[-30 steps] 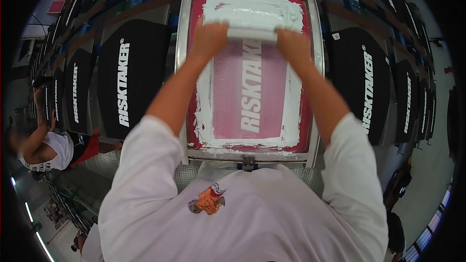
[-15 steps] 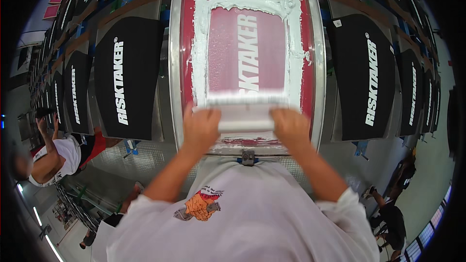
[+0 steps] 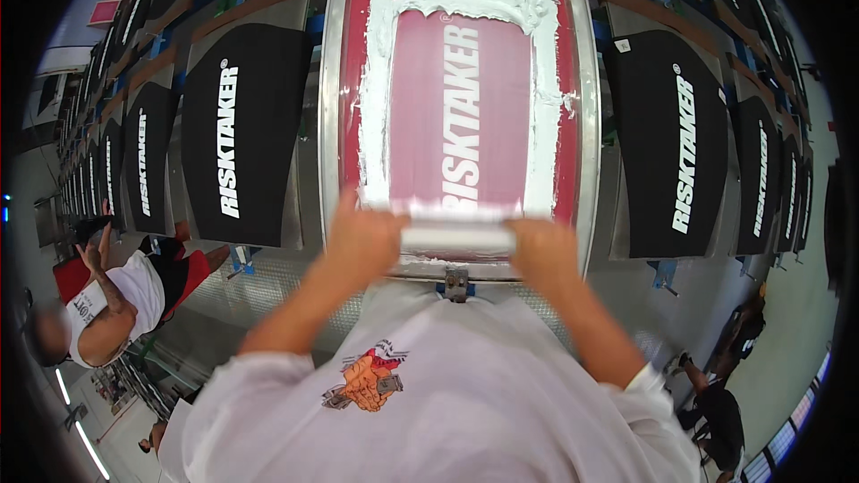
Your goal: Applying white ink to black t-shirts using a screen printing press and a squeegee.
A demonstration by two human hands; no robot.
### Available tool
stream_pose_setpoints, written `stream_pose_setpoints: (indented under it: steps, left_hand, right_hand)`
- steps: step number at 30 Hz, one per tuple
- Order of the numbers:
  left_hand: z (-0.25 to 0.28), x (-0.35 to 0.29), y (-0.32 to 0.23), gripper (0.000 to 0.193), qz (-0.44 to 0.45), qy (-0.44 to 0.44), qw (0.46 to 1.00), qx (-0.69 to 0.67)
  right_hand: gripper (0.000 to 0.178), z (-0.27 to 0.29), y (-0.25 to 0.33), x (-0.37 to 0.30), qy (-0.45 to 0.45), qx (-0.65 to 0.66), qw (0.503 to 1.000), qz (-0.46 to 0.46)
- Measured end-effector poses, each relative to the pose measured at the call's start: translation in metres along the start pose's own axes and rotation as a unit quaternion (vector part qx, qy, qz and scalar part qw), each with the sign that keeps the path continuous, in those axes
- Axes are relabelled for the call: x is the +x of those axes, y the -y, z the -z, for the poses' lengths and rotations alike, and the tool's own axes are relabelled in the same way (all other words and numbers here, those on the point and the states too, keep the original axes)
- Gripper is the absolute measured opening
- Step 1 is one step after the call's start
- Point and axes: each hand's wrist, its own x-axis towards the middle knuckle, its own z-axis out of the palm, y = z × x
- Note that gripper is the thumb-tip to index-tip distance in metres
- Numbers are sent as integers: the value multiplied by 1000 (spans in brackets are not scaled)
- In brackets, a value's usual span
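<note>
Both my hands grip a white squeegee (image 3: 456, 238) by its two ends, my left hand (image 3: 367, 237) on one side and my right hand (image 3: 543, 250) on the other. The squeegee lies across the near end of a screen printing frame (image 3: 586, 125). White ink (image 3: 376, 98) is smeared thickly around the border of the red mesh. In the middle, the pinkish mesh (image 3: 416, 116) carries a pale lettered stencil, its lower end next to the squeegee's blade. Motion blurs my hands and the blade a little.
Black fabric pieces with white lettering lie on boards left (image 3: 242, 134) and right (image 3: 671, 134) of the frame, with several more rows beyond. A metal clamp (image 3: 457, 284) sits at the frame's near edge. A person in a white shirt (image 3: 121, 304) is at far left, another (image 3: 716, 411) at lower right.
My hands have pulled the squeegee toward me, down the mesh to the frame's near end. More of the lettered stencil now shows. The person at left has shifted.
</note>
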Motion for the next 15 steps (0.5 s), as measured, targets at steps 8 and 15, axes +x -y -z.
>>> stream_pose_setpoints:
  steps: [8,15]
  left_hand:
    - [-26,99,55,30,27,-188,981,23]
    - [74,272,133,17,121,-107,983,82]
  right_hand:
    - [9,-6,-40,116,-245,-51,966,63]
    - [25,101,-64,304,-144,-165,976,3]
